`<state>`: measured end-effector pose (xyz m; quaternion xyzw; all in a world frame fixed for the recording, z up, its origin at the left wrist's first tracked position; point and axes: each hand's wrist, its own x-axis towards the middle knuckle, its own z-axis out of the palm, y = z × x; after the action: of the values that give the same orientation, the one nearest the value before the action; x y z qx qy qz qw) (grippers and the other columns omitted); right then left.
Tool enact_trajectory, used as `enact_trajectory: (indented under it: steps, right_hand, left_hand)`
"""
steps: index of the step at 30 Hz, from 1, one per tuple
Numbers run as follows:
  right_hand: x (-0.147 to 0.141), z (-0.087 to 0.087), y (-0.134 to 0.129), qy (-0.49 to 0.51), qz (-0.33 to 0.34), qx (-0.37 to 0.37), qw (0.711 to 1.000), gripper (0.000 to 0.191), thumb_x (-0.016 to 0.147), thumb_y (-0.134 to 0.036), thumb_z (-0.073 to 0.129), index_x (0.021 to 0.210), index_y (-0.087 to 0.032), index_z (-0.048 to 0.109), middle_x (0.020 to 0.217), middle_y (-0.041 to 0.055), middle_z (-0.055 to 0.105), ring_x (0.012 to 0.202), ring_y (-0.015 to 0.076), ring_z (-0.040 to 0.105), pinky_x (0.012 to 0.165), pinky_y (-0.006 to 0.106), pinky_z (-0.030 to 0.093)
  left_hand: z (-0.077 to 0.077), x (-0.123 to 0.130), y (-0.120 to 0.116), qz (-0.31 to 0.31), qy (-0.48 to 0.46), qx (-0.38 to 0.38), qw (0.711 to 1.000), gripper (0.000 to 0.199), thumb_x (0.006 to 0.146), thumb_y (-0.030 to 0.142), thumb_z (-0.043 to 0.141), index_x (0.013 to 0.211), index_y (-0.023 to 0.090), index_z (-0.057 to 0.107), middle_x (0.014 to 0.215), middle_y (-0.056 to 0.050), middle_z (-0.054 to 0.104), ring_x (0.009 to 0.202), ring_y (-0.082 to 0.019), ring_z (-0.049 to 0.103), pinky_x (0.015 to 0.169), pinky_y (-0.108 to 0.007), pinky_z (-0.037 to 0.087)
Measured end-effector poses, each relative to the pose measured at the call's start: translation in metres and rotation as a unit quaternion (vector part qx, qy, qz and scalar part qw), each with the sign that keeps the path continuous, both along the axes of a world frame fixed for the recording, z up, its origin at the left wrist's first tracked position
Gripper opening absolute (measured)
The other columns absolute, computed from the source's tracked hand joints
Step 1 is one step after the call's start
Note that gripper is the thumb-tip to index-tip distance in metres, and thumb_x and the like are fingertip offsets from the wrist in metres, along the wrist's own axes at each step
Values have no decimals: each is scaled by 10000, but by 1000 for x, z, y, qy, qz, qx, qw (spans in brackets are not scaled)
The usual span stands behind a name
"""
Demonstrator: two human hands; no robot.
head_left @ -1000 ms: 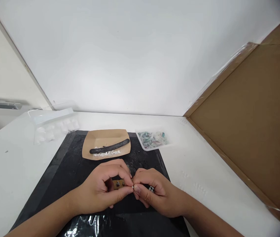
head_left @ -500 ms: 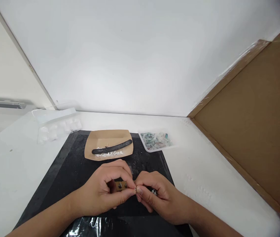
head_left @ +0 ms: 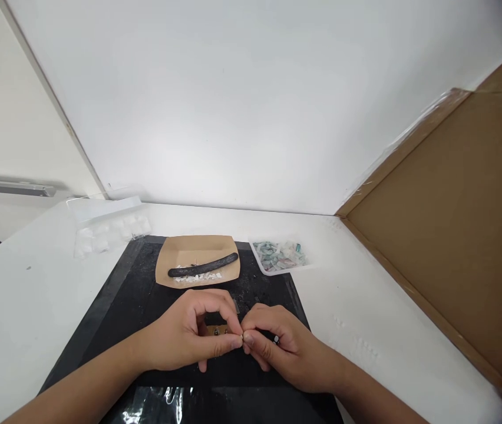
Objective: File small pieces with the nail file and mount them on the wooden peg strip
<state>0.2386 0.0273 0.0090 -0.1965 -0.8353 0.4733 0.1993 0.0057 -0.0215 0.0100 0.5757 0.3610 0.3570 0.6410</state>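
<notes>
My left hand (head_left: 189, 333) and my right hand (head_left: 284, 347) meet fingertip to fingertip above the black mat (head_left: 114, 306). Between the pinched thumbs and index fingers is a tiny pale piece, mostly covered and too small to name. Behind my left fingers, a brown strip (head_left: 210, 331) with small shiny round studs shows in part. A small black-and-white item (head_left: 276, 339) peeks out from within my right hand; its kind is hidden.
A brown paper tray (head_left: 198, 247) holds a curved black stick (head_left: 202, 266) and white flakes. To its right stands a clear tub (head_left: 273, 272) of greenish and white fragments. A clear plastic case (head_left: 112, 229) lies at back left. A cardboard panel (head_left: 454, 224) rises on the right.
The view has shifted slightly. Both hands stay fingertip to fingertip; my left hand has turned a little, and less of the brown strip shows behind it.
</notes>
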Motion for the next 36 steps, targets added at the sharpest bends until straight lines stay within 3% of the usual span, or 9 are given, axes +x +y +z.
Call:
enact_trajectory:
  steps: [9,13,18,26,30,33,36]
  right_hand:
    - [-1,1,2,2,16,-21,1000,366,1091,-413,470,855,-189,637,548,-56,562,550,104,553,709,240,473]
    - [-2,0,2,-3,6,-29,1000,366,1094,-408,459,851,-191,626,554,-52,564,557,108,552,696,239,473]
    - [-2,-2,2,3,-3,-38,999,363,1094,-401,451,850,-191,618,552,-59,551,535,101,539,712,246,481]
    - [-2,-3,0,13,-11,-63,998,355,1096,-396,455,847,-188,599,551,-71,528,507,78,502,689,227,463]
    - [-1,-2,0,15,-32,-87,996,365,1092,-430,463,863,-185,607,561,-70,518,510,80,484,621,209,432]
    - [-1,-3,-1,22,-38,-109,993,370,1090,-454,465,882,-183,608,560,-74,510,489,74,460,562,194,395]
    - [-1,-4,-1,25,-46,-110,993,365,1091,-455,468,887,-184,604,552,-77,511,484,72,452,559,191,387]
  left_hand:
    - [0,-2,-1,-1,37,41,998,222,913,349,761,983,138,745,1009,-65,602,664,-81,627,449,-136,563]
    - [2,1,-3,24,88,102,991,169,947,316,707,965,149,719,1012,-60,602,615,-56,578,442,-125,524]
    - [4,2,-3,36,138,204,968,69,958,225,658,965,177,706,992,-80,622,835,-140,622,513,-125,503]
    - [-3,2,-4,41,138,183,972,107,992,271,638,1011,187,702,1034,-82,600,803,-129,600,503,-137,514]
    - [-5,3,-3,69,137,215,965,99,991,246,650,1014,187,726,1011,-74,615,755,-109,602,500,-139,510]
    - [-5,5,-2,100,132,300,939,100,976,181,661,1038,190,740,959,-75,639,796,-133,630,494,-146,490]
    - [-3,7,0,147,141,430,879,168,943,105,688,1078,189,740,905,-73,671,860,-171,645,589,-217,536]
